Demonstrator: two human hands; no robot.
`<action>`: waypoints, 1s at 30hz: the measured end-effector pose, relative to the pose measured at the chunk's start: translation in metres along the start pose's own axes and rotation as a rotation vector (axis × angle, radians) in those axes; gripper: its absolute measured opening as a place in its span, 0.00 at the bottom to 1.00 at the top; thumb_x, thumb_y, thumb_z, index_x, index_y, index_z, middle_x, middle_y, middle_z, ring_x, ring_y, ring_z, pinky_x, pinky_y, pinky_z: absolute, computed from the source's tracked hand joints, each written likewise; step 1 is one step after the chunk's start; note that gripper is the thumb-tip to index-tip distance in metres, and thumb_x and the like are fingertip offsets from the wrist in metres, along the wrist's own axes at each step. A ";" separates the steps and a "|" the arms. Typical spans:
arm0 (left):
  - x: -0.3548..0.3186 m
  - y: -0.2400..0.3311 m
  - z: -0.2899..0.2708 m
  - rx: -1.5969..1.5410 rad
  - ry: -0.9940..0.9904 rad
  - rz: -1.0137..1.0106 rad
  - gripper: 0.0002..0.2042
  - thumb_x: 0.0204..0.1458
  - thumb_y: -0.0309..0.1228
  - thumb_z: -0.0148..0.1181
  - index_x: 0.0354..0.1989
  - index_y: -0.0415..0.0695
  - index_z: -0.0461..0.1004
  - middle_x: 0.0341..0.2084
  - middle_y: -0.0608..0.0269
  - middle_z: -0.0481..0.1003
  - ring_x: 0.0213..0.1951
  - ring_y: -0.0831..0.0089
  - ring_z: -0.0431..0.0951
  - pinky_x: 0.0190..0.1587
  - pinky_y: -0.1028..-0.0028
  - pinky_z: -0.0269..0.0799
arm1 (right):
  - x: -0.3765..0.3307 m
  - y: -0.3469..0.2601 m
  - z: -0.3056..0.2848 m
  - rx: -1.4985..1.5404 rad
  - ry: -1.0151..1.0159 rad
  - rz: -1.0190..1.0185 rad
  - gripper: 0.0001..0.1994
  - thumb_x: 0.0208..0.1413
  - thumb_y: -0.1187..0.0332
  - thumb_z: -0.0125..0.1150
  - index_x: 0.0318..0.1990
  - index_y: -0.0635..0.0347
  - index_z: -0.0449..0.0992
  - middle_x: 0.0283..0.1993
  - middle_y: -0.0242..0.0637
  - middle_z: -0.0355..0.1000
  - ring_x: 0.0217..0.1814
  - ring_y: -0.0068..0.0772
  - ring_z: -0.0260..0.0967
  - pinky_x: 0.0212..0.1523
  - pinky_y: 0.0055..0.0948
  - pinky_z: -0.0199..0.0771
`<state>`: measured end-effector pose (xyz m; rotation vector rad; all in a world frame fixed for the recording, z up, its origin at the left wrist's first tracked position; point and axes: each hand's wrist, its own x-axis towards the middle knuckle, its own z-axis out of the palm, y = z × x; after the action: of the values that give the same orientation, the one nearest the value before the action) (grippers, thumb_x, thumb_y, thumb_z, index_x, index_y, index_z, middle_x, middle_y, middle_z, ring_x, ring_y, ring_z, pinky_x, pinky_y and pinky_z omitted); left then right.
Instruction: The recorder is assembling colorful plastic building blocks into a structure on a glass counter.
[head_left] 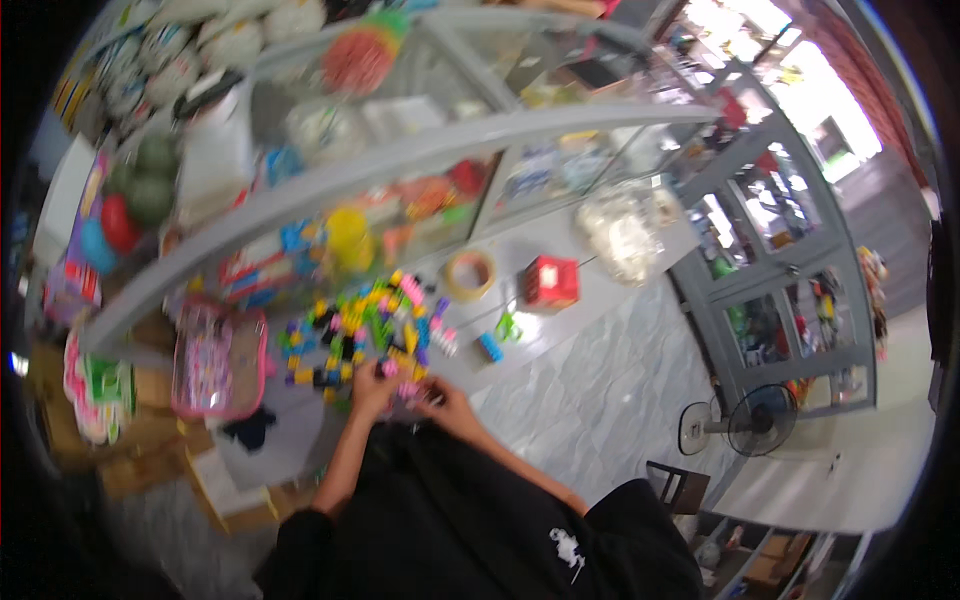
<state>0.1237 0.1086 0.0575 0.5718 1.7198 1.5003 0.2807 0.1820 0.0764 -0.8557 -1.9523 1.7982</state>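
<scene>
At the toy-brick pile's [380, 330] near edge, left hand [372, 390] and right hand [450, 410] flank pink bricks [408, 390]; finger pinch cannot be told; square alignment helps.

The wide fisheye camera sits on the wearer's head and looks steeply down over the black shirt [450, 520], which is closest and fills the lower edge. The left hand [371, 392] and right hand [452, 410] lie a little below the middle, with the blocks [352, 347] just beyond. Facing forward, the view takes in the glass case [480, 132] above and, farther off at right, the doors [778, 270], straight edges bowing toward the dark rim.
</scene>
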 end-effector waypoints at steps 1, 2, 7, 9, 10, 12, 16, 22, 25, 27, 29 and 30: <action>-0.003 0.008 0.004 -0.028 0.094 0.033 0.10 0.39 0.28 0.67 0.30 0.39 0.74 0.25 0.68 0.74 0.27 0.81 0.72 0.31 0.78 0.69 | -0.001 0.013 -0.002 0.091 -0.015 0.112 0.15 0.43 0.67 0.66 0.38 0.60 0.72 0.28 0.29 0.69 0.29 0.20 0.65 0.32 0.22 0.67; -0.004 0.010 0.004 -0.133 0.168 0.042 0.10 0.40 0.28 0.66 0.31 0.40 0.74 0.25 0.69 0.74 0.27 0.83 0.71 0.31 0.79 0.68 | -0.002 0.015 -0.007 0.016 -0.001 0.123 0.14 0.43 0.68 0.65 0.37 0.60 0.72 0.28 0.29 0.70 0.29 0.19 0.66 0.32 0.21 0.67; -0.012 -0.004 -0.031 -0.252 0.357 -0.143 0.09 0.45 0.31 0.62 0.34 0.42 0.73 0.29 0.66 0.75 0.28 0.81 0.73 0.31 0.81 0.69 | -0.015 0.039 -0.035 0.145 0.009 0.243 0.13 0.47 0.68 0.63 0.39 0.64 0.71 0.28 0.30 0.71 0.31 0.18 0.67 0.32 0.19 0.68; -0.021 -0.015 -0.048 -0.302 0.474 -0.119 0.08 0.48 0.32 0.60 0.34 0.41 0.73 0.29 0.64 0.75 0.30 0.79 0.74 0.31 0.79 0.70 | -0.015 0.042 -0.043 0.158 0.021 0.284 0.11 0.47 0.70 0.62 0.37 0.65 0.71 0.27 0.30 0.70 0.30 0.18 0.67 0.32 0.18 0.66; -0.032 -0.014 -0.058 -0.374 0.450 -0.136 0.09 0.50 0.33 0.58 0.36 0.41 0.72 0.31 0.62 0.75 0.32 0.78 0.75 0.33 0.78 0.72 | -0.015 0.054 -0.046 0.135 0.017 0.284 0.11 0.47 0.70 0.62 0.37 0.65 0.72 0.27 0.30 0.70 0.29 0.17 0.66 0.31 0.17 0.65; -0.045 -0.020 -0.076 -0.445 0.498 -0.208 0.10 0.49 0.34 0.59 0.35 0.42 0.71 0.30 0.62 0.75 0.31 0.77 0.75 0.33 0.77 0.72 | -0.012 0.069 -0.050 0.063 0.001 0.272 0.10 0.48 0.69 0.61 0.37 0.64 0.71 0.27 0.29 0.70 0.28 0.17 0.66 0.29 0.17 0.65; -0.075 -0.031 -0.095 -0.692 0.519 -0.275 0.17 0.49 0.42 0.59 0.40 0.43 0.67 0.36 0.59 0.74 0.37 0.70 0.75 0.39 0.71 0.72 | 0.002 0.069 -0.044 -0.024 -0.077 0.263 0.10 0.49 0.68 0.61 0.36 0.64 0.71 0.28 0.29 0.70 0.29 0.16 0.66 0.29 0.16 0.65; -0.092 -0.048 -0.110 -0.769 0.521 -0.249 0.20 0.48 0.40 0.60 0.45 0.43 0.64 0.41 0.57 0.72 0.42 0.68 0.73 0.40 0.71 0.71 | 0.011 0.063 -0.026 -0.151 -0.119 0.163 0.11 0.47 0.68 0.62 0.35 0.65 0.73 0.27 0.34 0.71 0.29 0.20 0.67 0.32 0.22 0.67; -0.086 -0.046 -0.098 -0.466 0.555 -0.272 0.20 0.46 0.36 0.62 0.45 0.42 0.64 0.38 0.59 0.73 0.40 0.71 0.74 0.38 0.73 0.71 | 0.000 0.032 -0.034 -0.533 0.338 -0.062 0.07 0.46 0.71 0.61 0.32 0.63 0.72 0.21 0.30 0.64 0.23 0.19 0.58 0.25 0.22 0.60; -0.081 -0.050 -0.092 -0.397 0.563 -0.303 0.19 0.44 0.32 0.64 0.44 0.41 0.65 0.34 0.62 0.73 0.37 0.73 0.75 0.35 0.75 0.71 | 0.007 0.035 -0.054 -0.463 0.640 -0.133 0.07 0.45 0.72 0.62 0.32 0.62 0.71 0.19 0.26 0.56 0.22 0.19 0.50 0.22 0.22 0.53; -0.078 -0.052 -0.085 -0.424 0.538 -0.306 0.19 0.43 0.32 0.65 0.43 0.41 0.67 0.32 0.63 0.74 0.35 0.74 0.76 0.33 0.75 0.72 | 0.011 0.033 -0.073 -0.378 0.797 -0.140 0.09 0.44 0.73 0.63 0.33 0.61 0.70 0.20 0.23 0.51 0.23 0.18 0.47 0.22 0.20 0.51; -0.076 -0.052 -0.080 -0.440 0.552 -0.289 0.17 0.43 0.32 0.64 0.40 0.40 0.69 0.31 0.63 0.74 0.33 0.74 0.76 0.31 0.76 0.72 | 0.014 0.036 -0.080 -0.353 0.828 -0.155 0.09 0.45 0.74 0.62 0.34 0.62 0.69 0.20 0.22 0.51 0.22 0.17 0.47 0.23 0.18 0.50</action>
<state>0.1150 -0.0089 0.0277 -0.3383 1.6811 1.8463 0.3277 0.2530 0.0493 -1.2563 -1.6956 0.7944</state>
